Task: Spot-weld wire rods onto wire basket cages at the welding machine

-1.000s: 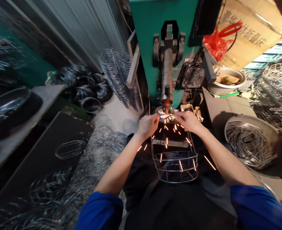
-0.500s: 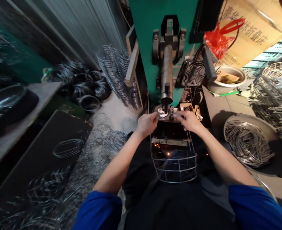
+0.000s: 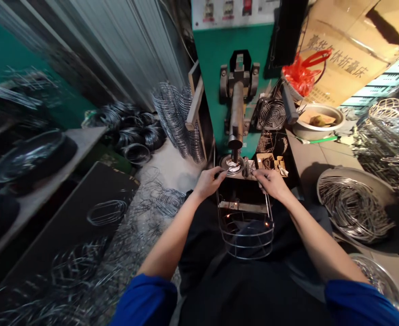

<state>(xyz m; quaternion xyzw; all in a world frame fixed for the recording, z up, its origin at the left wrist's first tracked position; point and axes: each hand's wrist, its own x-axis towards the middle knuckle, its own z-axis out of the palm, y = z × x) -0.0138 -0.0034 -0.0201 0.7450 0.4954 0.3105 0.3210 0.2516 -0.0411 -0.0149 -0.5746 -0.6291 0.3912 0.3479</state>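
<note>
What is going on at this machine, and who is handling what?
A person in blue sleeves holds a wire cage with the left hand and the right hand. Both hands grip its top end, just below the electrode of a green welding machine. The cage hangs down towards the person's lap, and a few glowing specks show inside it. To the right, a basin holds bent wire pieces.

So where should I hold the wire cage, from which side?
Probably take the wire cage by its long side wires near the top, one hand from each side, as the left hand and right hand do; its ringed end hangs down.
</note>
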